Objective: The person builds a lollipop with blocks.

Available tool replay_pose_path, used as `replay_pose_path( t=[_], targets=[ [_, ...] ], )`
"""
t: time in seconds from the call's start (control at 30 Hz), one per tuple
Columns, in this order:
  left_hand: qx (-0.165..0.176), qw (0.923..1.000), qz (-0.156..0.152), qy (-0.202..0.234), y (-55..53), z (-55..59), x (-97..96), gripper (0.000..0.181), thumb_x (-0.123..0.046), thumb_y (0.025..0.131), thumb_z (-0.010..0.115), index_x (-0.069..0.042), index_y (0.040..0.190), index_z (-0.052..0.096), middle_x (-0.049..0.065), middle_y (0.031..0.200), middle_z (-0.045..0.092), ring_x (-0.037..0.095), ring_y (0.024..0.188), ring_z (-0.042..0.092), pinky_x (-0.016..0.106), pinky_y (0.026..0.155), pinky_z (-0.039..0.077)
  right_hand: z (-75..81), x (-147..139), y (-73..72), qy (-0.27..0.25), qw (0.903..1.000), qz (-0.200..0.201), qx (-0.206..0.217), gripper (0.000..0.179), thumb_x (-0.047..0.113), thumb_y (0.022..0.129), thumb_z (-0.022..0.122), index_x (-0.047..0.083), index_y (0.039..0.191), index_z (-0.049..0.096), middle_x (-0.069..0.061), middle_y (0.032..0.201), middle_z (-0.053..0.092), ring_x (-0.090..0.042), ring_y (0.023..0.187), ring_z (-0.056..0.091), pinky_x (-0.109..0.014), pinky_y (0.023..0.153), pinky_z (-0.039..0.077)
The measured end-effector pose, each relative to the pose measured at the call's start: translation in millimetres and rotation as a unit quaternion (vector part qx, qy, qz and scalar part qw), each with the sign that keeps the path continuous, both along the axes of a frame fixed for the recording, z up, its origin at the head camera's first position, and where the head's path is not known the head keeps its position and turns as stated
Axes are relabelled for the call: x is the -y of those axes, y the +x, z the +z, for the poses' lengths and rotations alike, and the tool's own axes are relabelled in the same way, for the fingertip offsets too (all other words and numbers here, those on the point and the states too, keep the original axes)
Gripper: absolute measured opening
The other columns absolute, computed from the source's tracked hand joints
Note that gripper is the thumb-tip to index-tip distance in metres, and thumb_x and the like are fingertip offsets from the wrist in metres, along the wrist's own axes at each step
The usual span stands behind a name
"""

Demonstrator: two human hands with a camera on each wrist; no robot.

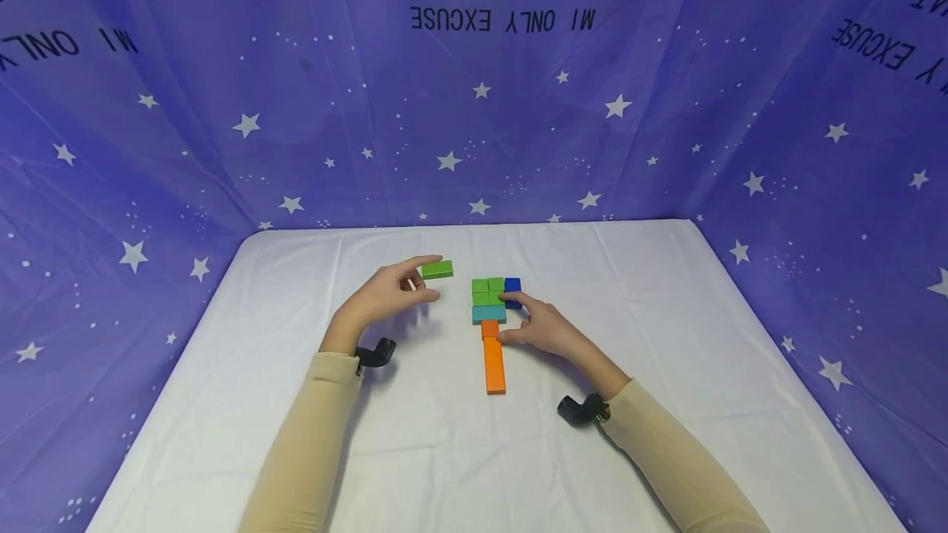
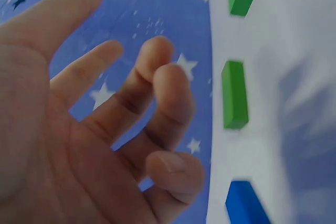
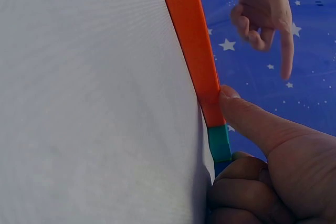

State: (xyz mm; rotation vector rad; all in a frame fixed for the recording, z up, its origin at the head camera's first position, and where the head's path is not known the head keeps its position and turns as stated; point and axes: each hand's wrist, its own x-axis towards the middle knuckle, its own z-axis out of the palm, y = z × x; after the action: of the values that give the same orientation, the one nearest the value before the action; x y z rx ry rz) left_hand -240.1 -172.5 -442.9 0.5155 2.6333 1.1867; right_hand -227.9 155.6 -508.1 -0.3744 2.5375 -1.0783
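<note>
In the head view my left hand (image 1: 388, 294) is beside a loose bright green block (image 1: 437, 270), its index finger over it. The left wrist view shows this green block (image 2: 234, 95) on the table, apart from the half-bent fingers. My right hand (image 1: 544, 326) rests along the right side of a flat arrangement. Its index fingertip touches where green cubes (image 1: 480, 286) meet a dark blue block (image 1: 513, 282); its thumb touches the orange cube (image 1: 490, 329). Between green and orange lies a teal block (image 1: 489, 315). A long orange block (image 1: 494, 367) extends nearer me.
A blue block (image 2: 244, 203) lies on the table to the left of the loose green one, covered by my left hand in the head view. White cloth covers the table (image 1: 437, 467). A purple star-printed curtain (image 1: 444, 122) stands behind it and at both sides.
</note>
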Motion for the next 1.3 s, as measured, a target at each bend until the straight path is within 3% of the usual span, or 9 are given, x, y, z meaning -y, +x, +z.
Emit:
replay_pose_path(
  t=[0.1,0.2,0.3,0.4,0.63,0.83,0.93,1.07,1.3],
  targets=[
    [0.007,0.9999,0.007,0.002,0.8,3.8,13.4,0.065,-0.045,0.094,0.079,-0.039,0.153,0.054,0.001,0.104,0.07,0.025,0.089,0.062,0.039,0.081,0.048,0.0,-0.2,0.1,-0.002,1.0,-0.001,0.001,0.088,0.045,0.084,0.089,0.027,0.159,0.048,0.003,0.072,0.045,-0.015,0.065,0.043,-0.034,0.066,0.035],
    [0.007,0.9997,0.021,-0.005,0.8,4.0,25.9,0.064,-0.046,0.094,0.079,-0.04,0.152,0.055,0.001,0.104,0.07,0.025,0.092,0.062,0.039,0.083,0.048,0.0,-0.4,0.2,-0.004,1.0,-0.001,0.001,0.088,0.046,0.084,0.089,0.027,0.159,0.048,-0.002,0.079,0.052,-0.016,0.067,0.043,-0.035,0.069,0.037],
    [0.008,0.999,0.041,-0.013,-0.2,1.9,37.1,0.064,-0.045,0.095,0.078,-0.04,0.153,0.053,0.003,0.104,0.07,0.024,0.091,0.062,0.039,0.081,0.048,0.0,-0.4,0.5,0.0,1.0,-0.003,-0.004,0.088,0.046,0.083,0.089,0.027,0.159,0.049,-0.009,0.11,0.068,-0.017,0.074,0.046,-0.036,0.076,0.041],
    [0.013,0.9976,0.061,-0.03,-2.5,-2.4,46.9,0.065,-0.046,0.097,0.076,-0.04,0.156,0.049,0.004,0.106,0.069,0.024,0.089,0.062,0.038,0.078,0.048,-0.1,-0.8,1.1,0.005,0.9999,-0.004,-0.008,0.087,0.047,0.083,0.089,0.027,0.159,0.049,-0.013,0.14,0.065,-0.018,0.081,0.049,-0.037,0.082,0.043],
    [0.017,0.9931,0.094,-0.069,-8.1,-13.4,66.9,0.071,-0.05,0.098,0.072,-0.033,0.161,0.045,0.009,0.111,0.068,0.024,0.086,0.062,0.036,0.075,0.046,-1.2,-0.5,0.8,0.001,1.0,-0.005,-0.002,0.088,0.047,0.083,0.089,0.028,0.159,0.049,-0.01,0.108,0.067,-0.017,0.071,0.042,-0.036,0.074,0.039],
    [0.003,0.9869,0.13,-0.095,-9.6,-20.7,75.1,0.067,-0.046,0.1,0.071,-0.027,0.16,0.047,0.011,0.112,0.067,0.023,0.076,0.057,0.035,0.068,0.044,-1.8,0.3,-0.1,0.001,0.9999,-0.005,-0.01,0.087,0.048,0.083,0.089,0.028,0.158,0.05,-0.009,0.125,0.066,-0.017,0.072,0.04,-0.036,0.074,0.038],
    [-0.004,0.9847,0.141,-0.102,-9.8,-23.7,76.1,0.065,-0.044,0.1,0.071,-0.026,0.159,0.05,0.011,0.111,0.067,0.024,0.077,0.054,0.035,0.069,0.043,-2.0,0.5,0.2,0.001,0.9999,-0.005,-0.009,0.087,0.047,0.083,0.089,0.028,0.158,0.05,-0.006,0.109,0.064,-0.016,0.07,0.038,-0.036,0.071,0.036],
    [0.005,0.9839,0.144,-0.106,-10.0,-27.1,76.9,0.067,-0.045,0.099,0.071,-0.026,0.159,0.049,0.011,0.112,0.067,0.024,0.082,0.055,0.035,0.072,0.042,-2.5,0.3,0.5,0.002,1.0,-0.003,-0.006,0.088,0.048,0.083,0.089,0.028,0.159,0.049,0.0,0.08,0.046,-0.016,0.066,0.035,-0.035,0.067,0.031],
    [-0.002,0.9823,0.152,-0.11,-10.4,-32.8,77.9,0.064,-0.041,0.1,0.072,-0.024,0.158,0.05,0.012,0.112,0.069,0.025,0.086,0.058,0.035,0.074,0.044,-2.2,-0.2,0.7,-0.001,1.0,-0.003,-0.008,0.088,0.048,0.083,0.089,0.028,0.158,0.05,0.002,0.084,0.047,-0.016,0.067,0.036,-0.035,0.067,0.032]
  ],
)
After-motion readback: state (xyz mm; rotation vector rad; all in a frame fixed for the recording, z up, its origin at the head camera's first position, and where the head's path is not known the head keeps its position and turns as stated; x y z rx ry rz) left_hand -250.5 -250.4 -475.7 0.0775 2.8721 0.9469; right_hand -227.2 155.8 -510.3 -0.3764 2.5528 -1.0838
